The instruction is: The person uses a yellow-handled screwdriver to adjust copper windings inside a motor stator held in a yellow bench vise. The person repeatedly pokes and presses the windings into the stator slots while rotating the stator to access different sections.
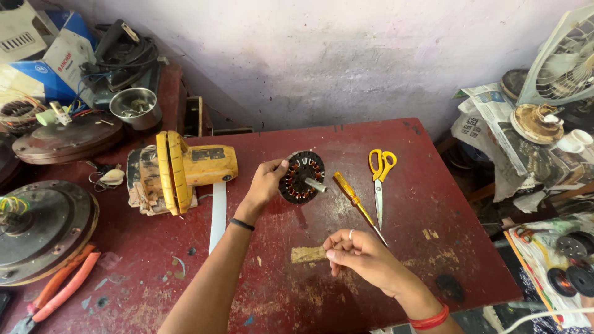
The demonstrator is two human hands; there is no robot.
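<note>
My left hand (267, 182) grips the left rim of a round black motor stator (302, 177) with copper windings and a short metal shaft, held tilted just above the red table (433, 204). Nearer the front, my right hand (362, 255) has its fingers pinched together on a small strip of beige paper (308, 254) that sticks out to the left. A yellow-handled screwdriver (357, 206) lies between the two hands, its tip beside my right hand. Yellow-handled scissors (380, 180) lie shut to the right of the stator.
A yellow power tool (182, 170) and a white strip (218, 213) lie left of my arm. Fan motor housings (43, 226), orange-handled pliers (62, 287) and a steel bowl (135, 106) crowd the far left. A table fan (566, 59), newspapers (495, 117) and wire spools (572, 263) sit right.
</note>
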